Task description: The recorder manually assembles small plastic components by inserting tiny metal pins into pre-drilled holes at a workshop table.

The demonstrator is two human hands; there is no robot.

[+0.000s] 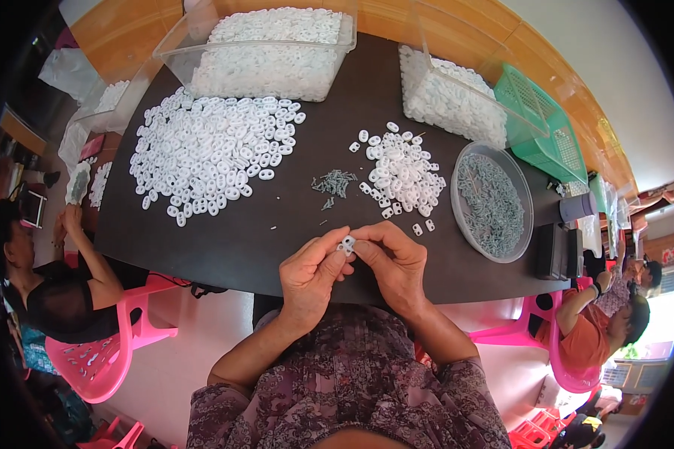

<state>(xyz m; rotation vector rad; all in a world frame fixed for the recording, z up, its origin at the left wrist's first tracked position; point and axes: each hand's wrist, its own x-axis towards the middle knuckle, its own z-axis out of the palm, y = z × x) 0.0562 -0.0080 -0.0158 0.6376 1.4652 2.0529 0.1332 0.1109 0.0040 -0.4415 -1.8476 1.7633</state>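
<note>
White part (347, 244) over the table's (225, 254) six o'clock edge, pinched by the fingertips of left hand (307, 275) and right hand (398, 271). Probably a fitting step, calling for steady alignment and pressure. Screws (335, 183) lie at twelve, a small pile (406, 172) at one, a bowl (531, 202) at two, a large pile (210, 150) at ten; farther, tubs (347, 34) at eleven and one. Room: a seated person (56, 295) at nine.

Between my left hand (307, 275) and right hand (395, 271) I pinch a white piece (347, 244). Just beyond my grip lies a small heap of grey screws (335, 183); beyond and right, a pile of small white parts (406, 168), then a round tray (457, 203) of screws. Beyond and left, white ovals (210, 150) spread across the dark table (202, 247).
</note>
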